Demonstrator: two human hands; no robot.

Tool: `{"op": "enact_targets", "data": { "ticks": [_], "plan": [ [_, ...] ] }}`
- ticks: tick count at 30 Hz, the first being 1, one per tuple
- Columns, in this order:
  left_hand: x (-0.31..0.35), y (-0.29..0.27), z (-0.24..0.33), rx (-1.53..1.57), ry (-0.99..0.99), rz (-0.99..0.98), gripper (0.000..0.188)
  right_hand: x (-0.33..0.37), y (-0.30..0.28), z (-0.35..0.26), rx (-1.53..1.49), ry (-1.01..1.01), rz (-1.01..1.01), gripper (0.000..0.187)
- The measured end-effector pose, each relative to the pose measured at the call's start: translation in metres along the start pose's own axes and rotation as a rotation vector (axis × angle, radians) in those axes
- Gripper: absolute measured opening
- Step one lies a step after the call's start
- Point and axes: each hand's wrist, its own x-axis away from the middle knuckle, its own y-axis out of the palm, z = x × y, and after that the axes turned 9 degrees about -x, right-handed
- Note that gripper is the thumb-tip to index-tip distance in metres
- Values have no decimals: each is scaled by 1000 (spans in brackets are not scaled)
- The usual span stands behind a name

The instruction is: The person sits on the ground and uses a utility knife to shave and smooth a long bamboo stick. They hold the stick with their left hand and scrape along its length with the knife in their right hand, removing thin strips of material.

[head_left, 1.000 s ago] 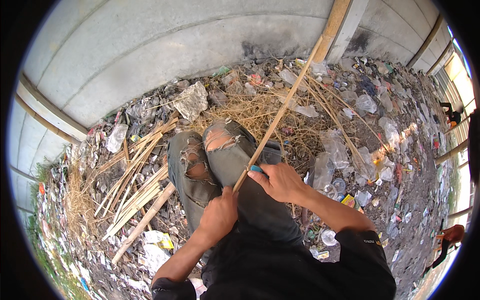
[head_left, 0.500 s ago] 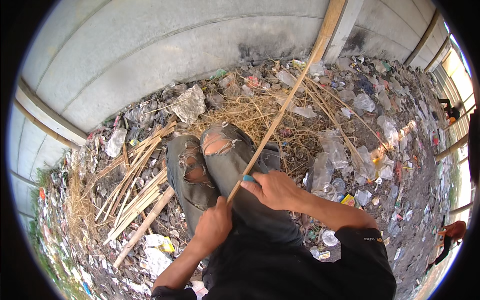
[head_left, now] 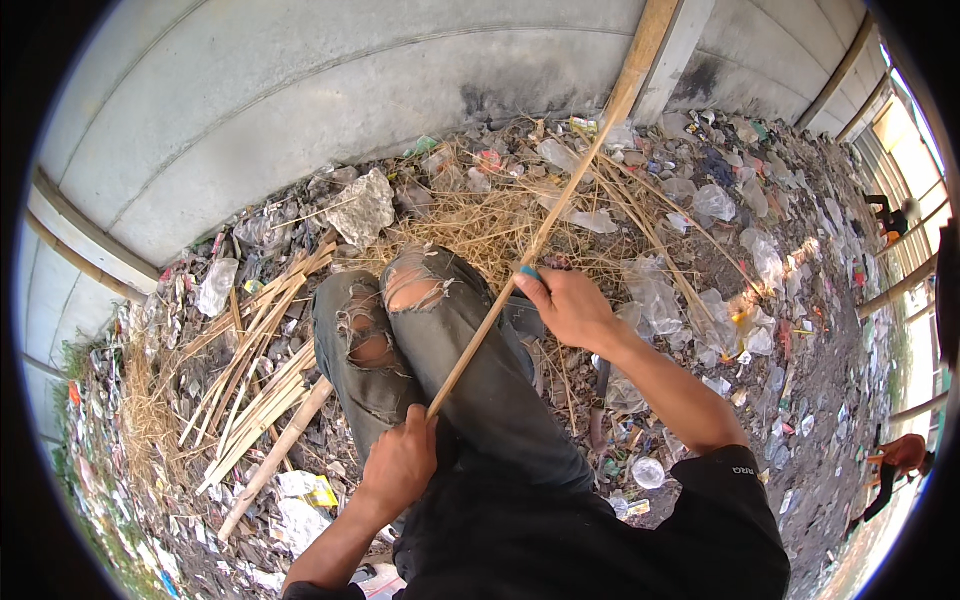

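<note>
A long, thin bamboo strip slants across my thighs toward the wall, its far end merging in view with a wooden post. My left hand is closed around the near end, by my lap. Farther up the strip, my right hand grips it with the thumb along it. Something teal shows at the right thumb tip; I cannot tell whether it is a wrap or a held piece. Beside my right thigh is what looks like a knife with a brown handle, partly behind my forearm.
Split bamboo strips lie in a pile to my left, with a thicker bamboo piece. Straw, a rock and plastic litter surround my knees. A concrete wall stands ahead. Another person is at the far right.
My right hand has slid up along the bamboo strip, away from my left hand. The left hand keeps its hold on the near end. The knife-like thing has come into view.
</note>
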Motion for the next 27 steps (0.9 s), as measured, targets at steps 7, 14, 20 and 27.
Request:
{"op": "enact_targets", "data": {
  "ticks": [7,14,20,27],
  "plan": [
    [15,-4,-13,-13,-5,11,18,-14,-30,7,249,-62,-55,62],
    [3,-9,-18,14,30,73,17,14,19,-30,219,-217,-114,60],
    [30,-16,-35,-51,-2,34,17,-73,-114,106,192,279,445,62],
    [33,-14,-40,72,17,15,16,-19,-40,-2,-23,-83,245,61]
  ]
}}
